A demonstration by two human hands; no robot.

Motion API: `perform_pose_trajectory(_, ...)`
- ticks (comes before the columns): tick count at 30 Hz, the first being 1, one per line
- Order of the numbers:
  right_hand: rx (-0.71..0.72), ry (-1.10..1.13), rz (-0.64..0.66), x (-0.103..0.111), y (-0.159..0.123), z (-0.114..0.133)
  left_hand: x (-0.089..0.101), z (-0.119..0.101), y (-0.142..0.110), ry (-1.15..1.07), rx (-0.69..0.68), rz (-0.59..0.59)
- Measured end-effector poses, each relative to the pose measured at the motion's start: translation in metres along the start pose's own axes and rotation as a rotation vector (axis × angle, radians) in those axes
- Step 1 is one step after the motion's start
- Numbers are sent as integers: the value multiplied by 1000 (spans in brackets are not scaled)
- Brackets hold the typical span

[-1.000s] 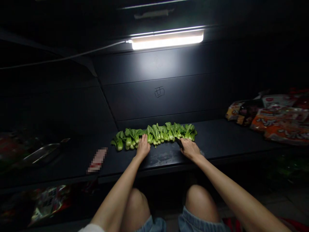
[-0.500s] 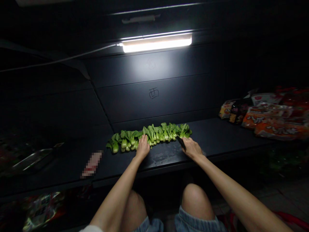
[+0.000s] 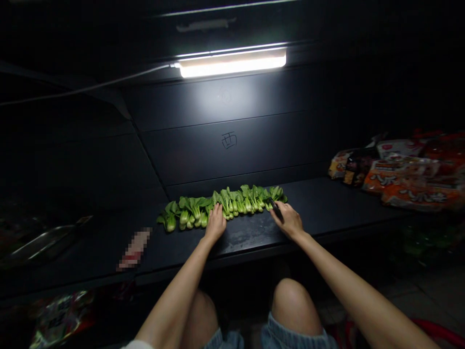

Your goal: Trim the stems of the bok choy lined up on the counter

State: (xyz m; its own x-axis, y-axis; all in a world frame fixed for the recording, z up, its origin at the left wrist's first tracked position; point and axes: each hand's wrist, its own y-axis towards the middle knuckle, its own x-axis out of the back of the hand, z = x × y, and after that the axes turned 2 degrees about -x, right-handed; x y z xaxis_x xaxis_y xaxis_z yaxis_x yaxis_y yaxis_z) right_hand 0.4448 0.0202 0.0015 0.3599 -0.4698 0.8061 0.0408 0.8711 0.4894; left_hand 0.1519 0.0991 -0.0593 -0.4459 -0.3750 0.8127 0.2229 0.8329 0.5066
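Here we log the bok choy (image 3: 221, 207) ranked side by side along the counter (image 3: 327, 206), left hand (image 3: 215, 224) lying open on the stems to steady them, right hand (image 3: 288, 221) clamped on a dark knife (image 3: 276, 209) at the row.

The left hand (image 3: 215, 224) rests its fingers on the white stems of a long single row of green bok choy heads (image 3: 221, 206), laid side by side on a matte black countertop (image 3: 319, 203). The right hand (image 3: 288, 222) grips a dark kitchen knife (image 3: 276, 209), its blade angled up into the right end of the row. Orange printed plastic food packages (image 3: 407, 182) lie further right on the countertop. A lit white LED light bar (image 3: 232, 65) is mounted above, on a dark panelled wall (image 3: 232, 155).
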Motion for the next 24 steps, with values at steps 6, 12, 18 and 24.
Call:
perform_pose_trajectory(6, -30, 226, -157, -11, 6, -16, -3, 6, -1, 6, 6, -17)
perform_pose_trajectory(12, -209, 403, -235, -20, 13, -29, -7, 7, -2, -13, 10, -18)
perform_pose_trajectory(18, -313, 370, -183, -26, 17, -47, -8, 8, -3, -37, 19, -17)
perform_pose_trajectory(24, -177, 569, -183, -27, 12, -64, -7, 10, -2, -31, 19, -19)
